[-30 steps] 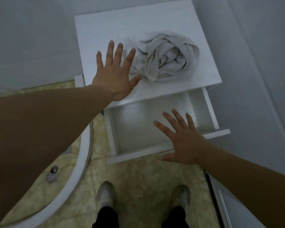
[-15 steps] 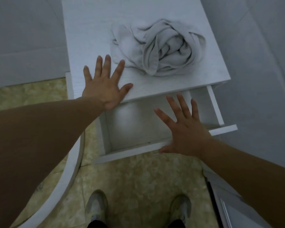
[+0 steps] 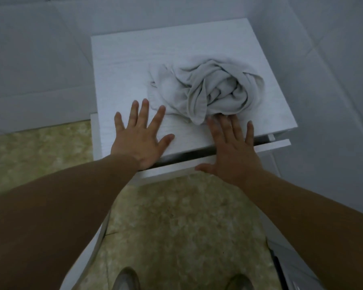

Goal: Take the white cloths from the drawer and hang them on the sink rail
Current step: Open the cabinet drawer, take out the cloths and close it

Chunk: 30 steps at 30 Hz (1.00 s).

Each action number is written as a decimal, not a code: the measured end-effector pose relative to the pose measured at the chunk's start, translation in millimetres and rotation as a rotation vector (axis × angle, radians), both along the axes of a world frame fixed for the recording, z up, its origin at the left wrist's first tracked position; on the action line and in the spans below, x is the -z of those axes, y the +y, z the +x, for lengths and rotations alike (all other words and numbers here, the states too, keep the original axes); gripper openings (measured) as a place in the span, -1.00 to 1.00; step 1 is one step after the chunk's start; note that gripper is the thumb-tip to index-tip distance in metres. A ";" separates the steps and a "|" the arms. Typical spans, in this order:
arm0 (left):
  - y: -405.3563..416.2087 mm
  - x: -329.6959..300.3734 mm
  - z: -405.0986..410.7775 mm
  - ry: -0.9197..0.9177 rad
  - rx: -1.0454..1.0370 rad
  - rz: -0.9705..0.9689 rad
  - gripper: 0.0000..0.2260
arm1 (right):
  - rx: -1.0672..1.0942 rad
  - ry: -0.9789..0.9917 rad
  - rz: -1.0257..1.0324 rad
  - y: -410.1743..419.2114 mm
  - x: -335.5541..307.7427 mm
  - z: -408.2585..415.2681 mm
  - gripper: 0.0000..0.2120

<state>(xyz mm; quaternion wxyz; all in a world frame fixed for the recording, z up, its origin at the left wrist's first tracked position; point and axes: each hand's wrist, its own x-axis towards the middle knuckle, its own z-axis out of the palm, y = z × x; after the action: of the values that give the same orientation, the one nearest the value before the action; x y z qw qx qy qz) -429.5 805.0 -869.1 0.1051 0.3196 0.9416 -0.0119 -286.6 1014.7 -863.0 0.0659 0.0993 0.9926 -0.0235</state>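
A bundle of crumpled white cloths (image 3: 210,88) lies on top of a small white cabinet (image 3: 130,68). The cabinet's drawer (image 3: 174,169) is nearly closed, with only a dark slit left under the top. My left hand (image 3: 140,137) lies flat with spread fingers on the cabinet top, just left of the cloths. My right hand (image 3: 233,149) is open over the drawer front, its palm at the drawer's edge and its fingertips reaching the near edge of the cloth bundle. The sink rail is out of view.
Grey tiled walls (image 3: 40,59) close in behind and to the right of the cabinet. A beige mottled floor (image 3: 187,227) spreads below, with my two shoes (image 3: 126,279) at the bottom edge. A curved white rim (image 3: 92,252) runs under my left forearm.
The drawer has gone from wide open to almost closed, with my right hand moving forward against its front. My left hand stayed flat on the cabinet top.
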 end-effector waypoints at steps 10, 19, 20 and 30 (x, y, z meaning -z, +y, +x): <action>0.9 -0.4 1.2 0.000 -0.015 -0.005 -0.33 | -0.041 0.307 0.132 0.8 -3.7 -15.0 -0.01; 18.4 -47.3 -44.4 0.190 -0.095 0.278 -0.37 | 0.079 0.450 -0.028 42.2 -41.4 -39.3 -0.09; 28.4 -55.4 -53.0 0.193 -0.131 0.310 -0.35 | 0.114 0.423 -0.086 48.5 -48.4 -51.4 -0.02; 96.0 -38.7 -74.1 -0.181 -0.033 0.271 -0.05 | 0.168 -0.071 -0.401 68.7 -50.1 -119.0 0.25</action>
<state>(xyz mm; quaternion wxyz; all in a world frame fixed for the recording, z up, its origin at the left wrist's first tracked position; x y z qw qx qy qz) -503.6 901.0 -830.4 0.1458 0.3151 0.9264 0.1459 -405.6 1083.4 -812.9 0.1173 0.1674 0.9533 -0.2222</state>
